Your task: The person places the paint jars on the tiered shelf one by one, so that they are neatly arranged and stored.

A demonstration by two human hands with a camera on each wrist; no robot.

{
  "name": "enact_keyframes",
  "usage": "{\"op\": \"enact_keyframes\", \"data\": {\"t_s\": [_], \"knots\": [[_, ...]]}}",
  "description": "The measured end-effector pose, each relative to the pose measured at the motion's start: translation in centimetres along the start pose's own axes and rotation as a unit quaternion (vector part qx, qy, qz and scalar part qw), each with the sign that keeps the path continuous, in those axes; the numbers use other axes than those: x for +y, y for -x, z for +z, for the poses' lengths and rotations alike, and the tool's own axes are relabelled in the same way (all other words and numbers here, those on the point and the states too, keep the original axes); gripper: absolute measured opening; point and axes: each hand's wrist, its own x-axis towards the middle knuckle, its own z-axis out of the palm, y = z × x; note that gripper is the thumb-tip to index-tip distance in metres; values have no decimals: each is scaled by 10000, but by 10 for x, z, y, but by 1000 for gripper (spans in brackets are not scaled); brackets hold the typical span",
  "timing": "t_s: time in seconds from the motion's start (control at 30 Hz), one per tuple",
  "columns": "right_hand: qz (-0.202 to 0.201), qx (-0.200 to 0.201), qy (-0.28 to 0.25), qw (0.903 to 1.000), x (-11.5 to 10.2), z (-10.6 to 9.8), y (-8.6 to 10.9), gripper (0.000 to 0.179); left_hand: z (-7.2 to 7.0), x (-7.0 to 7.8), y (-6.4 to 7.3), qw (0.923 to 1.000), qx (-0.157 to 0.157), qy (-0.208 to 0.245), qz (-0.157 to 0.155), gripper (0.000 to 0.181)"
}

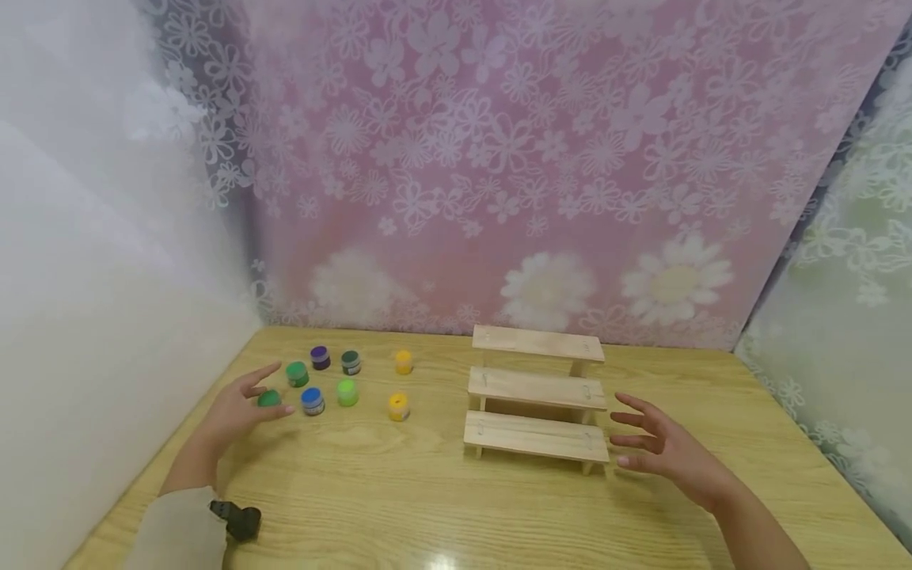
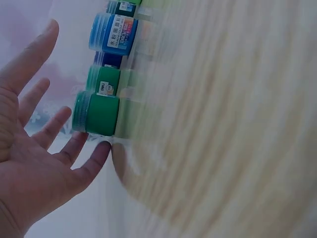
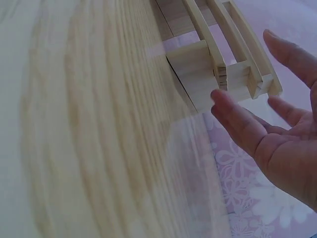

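Note:
My left hand (image 1: 238,408) is spread around the nearest green paint jar (image 1: 268,398) at the left of the table, thumb and fingers apart. In the left wrist view that green jar (image 2: 101,114) stands just beyond the fingers, its lid toward the palm. A second green jar (image 1: 297,374) and a blue paint jar (image 1: 312,400) stand close by. At the right, my right hand (image 1: 670,451) hovers with fingers spread beside the end of a three-tier wooden stand (image 1: 537,388). From the right wrist, the fingertips appear right at the stand's lowest shelf (image 3: 208,39).
Behind the blue jar are a purple jar (image 1: 320,357) and a dark green jar (image 1: 351,362). A light green jar (image 1: 347,392) and two yellow jars (image 1: 399,406) stand toward the middle. A flowered pink backdrop (image 1: 499,158) rises behind the wooden table (image 1: 399,499).

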Motion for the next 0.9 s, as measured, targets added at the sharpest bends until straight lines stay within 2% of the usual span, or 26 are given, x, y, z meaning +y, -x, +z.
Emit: {"op": "enact_keyframes", "data": {"t_s": [0.17, 0.43, 0.53, 0.77, 0.9], "knots": [[-27, -312, -207, 9993, 5, 0, -5, 76, -3, -6, -2, 9996, -144, 183, -142, 89], [152, -552, -266, 9980, 14, 1, -14, 78, -12, -15, 2, 9989, -208, 400, 127, 85], [200, -547, -421, 9974, 16, 0, -16, 74, -14, -20, 1, 9989, -251, 386, 91, 80], [84, -545, -667, 9962, 19, 0, -18, 69, -19, -30, -1, 9992, -208, 195, -288, 68], [224, -514, -721, 9958, 22, -1, -20, 64, -19, -31, -2, 9983, -208, 207, -496, 66]]}}
